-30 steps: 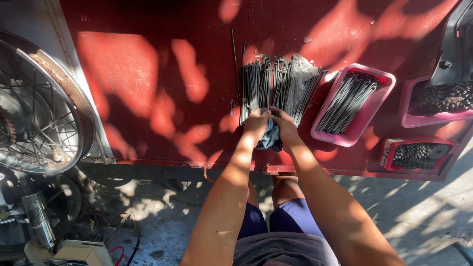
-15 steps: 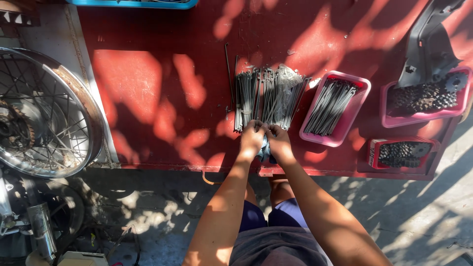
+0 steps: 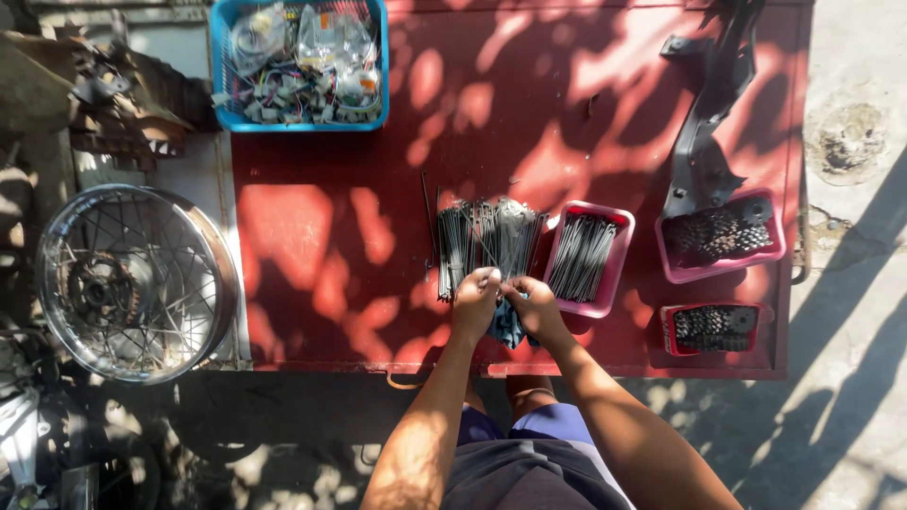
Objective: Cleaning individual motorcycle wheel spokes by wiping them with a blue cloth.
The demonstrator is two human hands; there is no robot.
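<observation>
A bundle of thin metal spokes (image 3: 482, 241) lies fanned out on the red table top (image 3: 321, 236). My left hand (image 3: 475, 300) pinches the near ends of the spokes. My right hand (image 3: 534, 304) sits right beside it, fingers curled on the spoke ends and over a dark blue cloth (image 3: 505, 326) that lies under both hands near the table's front edge.
A pink tray of spokes (image 3: 584, 257) lies to the right of the bundle. Two trays of small dark parts (image 3: 720, 236) (image 3: 713, 328) and a black bracket (image 3: 704, 142) are at the right. A blue basket (image 3: 300, 61) stands at the back, a spoked wheel (image 3: 132, 281) at the left.
The view has tilted up, so more of the table's back and the blue basket show. Both hands stay together at the near ends of the spokes.
</observation>
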